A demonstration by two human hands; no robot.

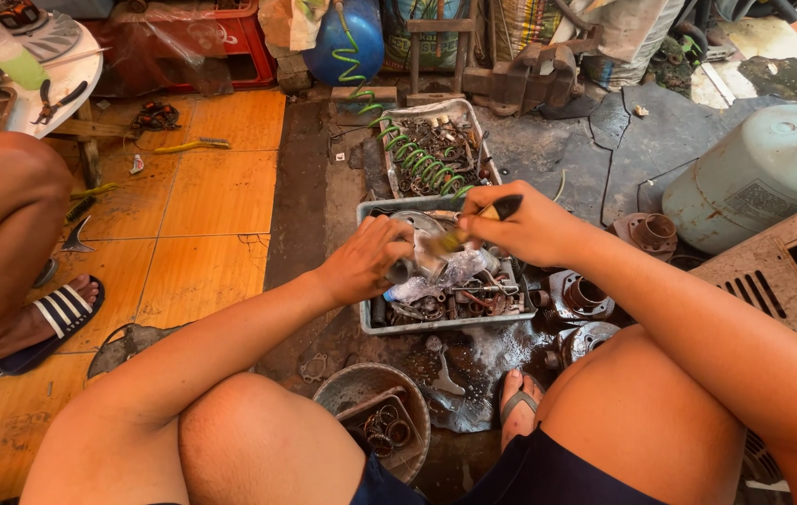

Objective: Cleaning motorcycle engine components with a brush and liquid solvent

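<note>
My left hand (364,259) grips a small shiny metal part (422,260) over a grey plastic tray (436,323) full of greasy metal parts. My right hand (522,223) holds a brush with a black handle (503,207), its bristles against the metal part. A wet crumpled plastic sheet (450,273) lies in the tray just under the part. My bare knees fill the bottom of the view.
A second tray (428,148) with scrap parts and a green coiled hose (417,157) sits behind. A round metal bowl (370,411) with rings stands by my foot. A pale gas cylinder (754,173) lies right. Another person's leg (6,234) and sandal are left on orange tiles.
</note>
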